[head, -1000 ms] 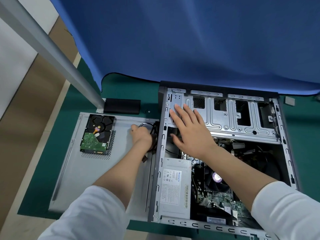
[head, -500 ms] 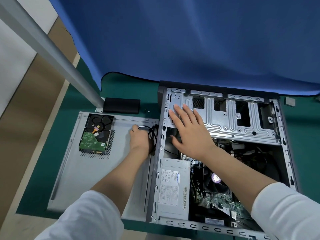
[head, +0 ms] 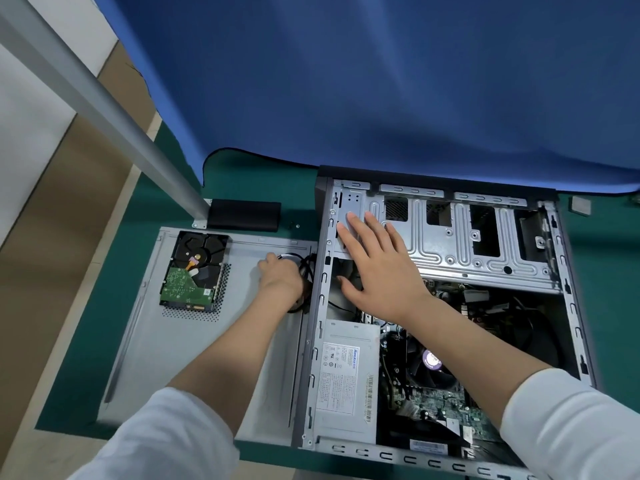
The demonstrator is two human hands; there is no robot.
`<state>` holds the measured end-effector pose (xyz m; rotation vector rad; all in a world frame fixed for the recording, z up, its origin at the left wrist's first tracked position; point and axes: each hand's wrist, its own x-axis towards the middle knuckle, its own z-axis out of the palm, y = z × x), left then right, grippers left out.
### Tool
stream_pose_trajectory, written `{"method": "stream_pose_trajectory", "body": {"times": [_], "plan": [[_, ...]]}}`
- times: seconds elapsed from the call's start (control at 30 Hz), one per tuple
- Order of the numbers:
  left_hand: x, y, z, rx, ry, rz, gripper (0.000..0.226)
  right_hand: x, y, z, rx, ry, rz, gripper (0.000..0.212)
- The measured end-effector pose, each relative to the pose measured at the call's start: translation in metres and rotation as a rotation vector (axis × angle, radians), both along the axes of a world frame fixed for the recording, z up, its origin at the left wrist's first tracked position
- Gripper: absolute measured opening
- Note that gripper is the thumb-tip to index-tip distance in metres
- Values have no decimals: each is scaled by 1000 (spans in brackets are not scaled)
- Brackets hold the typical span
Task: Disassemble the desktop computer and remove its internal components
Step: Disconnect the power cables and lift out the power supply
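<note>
The desktop computer case (head: 446, 306) lies on its side at 4 o'clock on the green mat (head: 90, 341), open upward. The right hand (head: 377, 271) lies flat with fingers spread wide on the left end of the silver drive cage (head: 460, 244), which spans the case's far end; the thumb hangs over the dark gap just below the cage edge. The forearm crosses diagonally above the interior and covers part of the CPU cooler fan (head: 431, 363), whose purple hub label shows beside the arm. At 6 o'clock of that hand sits the grey power supply (head: 346, 379) against the case's left wall, with the green motherboard (head: 446, 407) to its right.

Just outside the case's left wall, the left hand (head: 282, 277) is curled over a bundle of black cables (head: 306, 268) with a small round part under the palm; whether it grips them I cannot tell, since the fingers are hidden. That hand rests on the removed grey side panel (head: 173, 358), which lies flat at 9 o'clock of the case. On the panel's far end lies a hard drive (head: 194, 271), circuit board up. Beyond the panel sits a flat black box (head: 244, 214) at the foot of a slanted grey metal post (head: 104, 109). A blue cloth (head: 381, 81) hangs across 12 o'clock, its hem reaching the case's far edge.
</note>
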<state>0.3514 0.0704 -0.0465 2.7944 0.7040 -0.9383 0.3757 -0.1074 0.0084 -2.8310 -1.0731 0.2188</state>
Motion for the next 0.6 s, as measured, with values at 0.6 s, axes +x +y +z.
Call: {"method": "stream_pose_trajectory", "body": {"times": [0.6], "plan": [[-33,-18,127,-737,-745,296,11,-20,39,59,972,970,-470,26]]}}
